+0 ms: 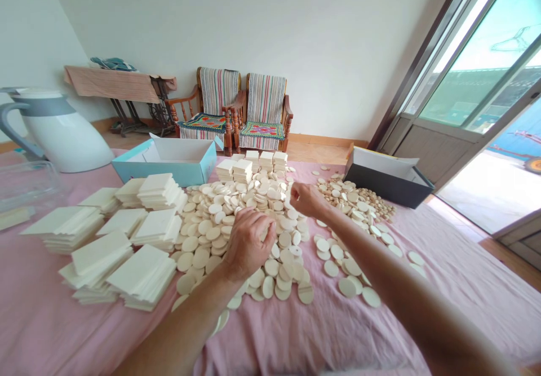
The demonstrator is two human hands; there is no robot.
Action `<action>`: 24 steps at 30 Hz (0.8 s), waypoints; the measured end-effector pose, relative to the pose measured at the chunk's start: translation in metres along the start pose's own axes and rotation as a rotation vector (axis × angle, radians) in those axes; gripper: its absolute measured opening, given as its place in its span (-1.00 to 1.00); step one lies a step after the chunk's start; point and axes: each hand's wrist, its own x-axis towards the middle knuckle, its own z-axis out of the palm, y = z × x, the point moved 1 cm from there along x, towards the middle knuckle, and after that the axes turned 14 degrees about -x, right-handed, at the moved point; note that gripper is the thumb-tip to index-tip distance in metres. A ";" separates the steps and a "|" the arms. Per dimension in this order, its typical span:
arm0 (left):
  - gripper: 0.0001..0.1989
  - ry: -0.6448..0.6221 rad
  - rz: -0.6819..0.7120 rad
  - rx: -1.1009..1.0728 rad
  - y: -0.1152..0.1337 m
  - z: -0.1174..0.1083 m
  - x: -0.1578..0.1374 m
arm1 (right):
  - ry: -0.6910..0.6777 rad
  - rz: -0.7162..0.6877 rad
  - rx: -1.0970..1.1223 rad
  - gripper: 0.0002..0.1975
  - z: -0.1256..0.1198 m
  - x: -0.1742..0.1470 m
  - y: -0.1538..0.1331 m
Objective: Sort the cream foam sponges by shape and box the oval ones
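Observation:
A wide heap of pale round wooden discs spreads over the middle of a pink cloth. My left hand is over the near part of this heap, its fingers curled in and the thumb close to them. Whatever it may hold is hidden by the fingers. Farther off, at the heap's right side, my right hand is closed, fingers bent toward the thumb; its contents cannot be made out. More loose discs lie beneath my right forearm. Stacks of square wooden pieces stand left of the heap.
A light blue box sits behind the square stacks, with a white jug and a clear plastic container at left. Smaller square stacks stand at the back. Small wooden pieces lie before a black box.

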 end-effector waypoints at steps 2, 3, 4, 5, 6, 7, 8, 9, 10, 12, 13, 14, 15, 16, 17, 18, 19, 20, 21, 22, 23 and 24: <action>-0.88 -0.001 0.000 -0.003 0.000 0.000 0.000 | -0.016 0.119 -0.059 -0.82 0.000 -0.005 0.033; -0.89 -0.002 -0.001 -0.003 0.000 0.001 -0.001 | -0.033 0.169 -0.100 -0.82 0.000 -0.008 0.049; -0.89 -0.003 -0.003 -0.004 0.000 0.001 -0.001 | -0.057 0.212 -0.141 -0.82 0.000 -0.012 0.066; -0.89 -0.003 -0.004 -0.004 0.000 0.001 -0.001 | -0.088 0.245 -0.174 -0.81 0.000 -0.015 0.081; -0.89 -0.002 -0.005 -0.004 0.001 0.001 -0.001 | -0.119 0.272 -0.197 -0.81 0.000 -0.019 0.095; -0.89 -0.001 -0.005 -0.006 0.001 0.001 -0.001 | -0.141 0.292 -0.206 -0.81 0.000 -0.022 0.108; -0.89 0.001 -0.004 -0.007 0.001 0.001 0.000 | -0.147 0.311 -0.203 -0.81 0.000 -0.024 0.119; -0.89 0.003 -0.002 -0.009 0.001 0.001 0.000 | -0.135 0.334 -0.196 -0.80 0.001 -0.026 0.129; -0.89 0.004 0.001 -0.010 0.001 0.001 0.000 | -0.107 0.359 -0.189 -0.78 0.001 -0.027 0.138; -0.89 0.005 0.003 -0.012 0.001 0.001 0.001 | -0.045 0.411 -0.193 -0.74 0.003 -0.025 0.153; -0.90 0.004 0.002 -0.011 0.000 0.001 0.001 | -0.032 0.431 -0.200 -0.71 0.005 -0.023 0.160; -0.90 0.004 0.000 -0.011 0.000 0.002 0.001 | -0.038 0.440 -0.207 -0.68 0.008 -0.020 0.167; -0.90 0.003 -0.003 -0.011 -0.001 0.002 0.001 | -0.060 0.432 -0.210 -0.63 0.012 -0.017 0.172; -0.89 0.002 -0.006 -0.010 -0.001 0.002 0.000 | -0.095 0.413 -0.211 -0.58 0.017 -0.013 0.177; -0.89 0.001 -0.009 -0.009 -0.002 0.002 0.000 | -0.133 0.389 -0.214 -0.54 0.021 -0.010 0.180; -0.89 -0.001 -0.011 -0.009 -0.002 0.002 0.000 | -0.167 0.364 -0.217 -0.50 0.026 -0.006 0.183; -0.90 -0.002 -0.012 -0.008 -0.003 0.002 -0.001 | -0.192 0.344 -0.222 -0.49 0.030 -0.004 0.184; -0.90 -0.003 -0.012 -0.008 -0.003 0.002 -0.001 | -0.211 0.329 -0.226 -0.48 0.034 -0.001 0.184; -0.90 -0.004 -0.014 -0.008 -0.003 0.002 -0.001 | -0.222 0.321 -0.228 -0.49 0.038 0.000 0.183; -0.89 -0.005 -0.016 -0.008 -0.003 0.002 -0.002 | -0.229 0.317 -0.228 -0.52 0.040 0.001 0.182; -0.89 -0.007 -0.017 -0.008 -0.004 0.002 -0.002 | -0.234 0.314 -0.227 -0.57 0.042 0.001 0.181; -0.89 -0.010 -0.020 -0.009 -0.004 0.002 -0.002 | -0.237 0.313 -0.228 -0.63 0.044 0.000 0.179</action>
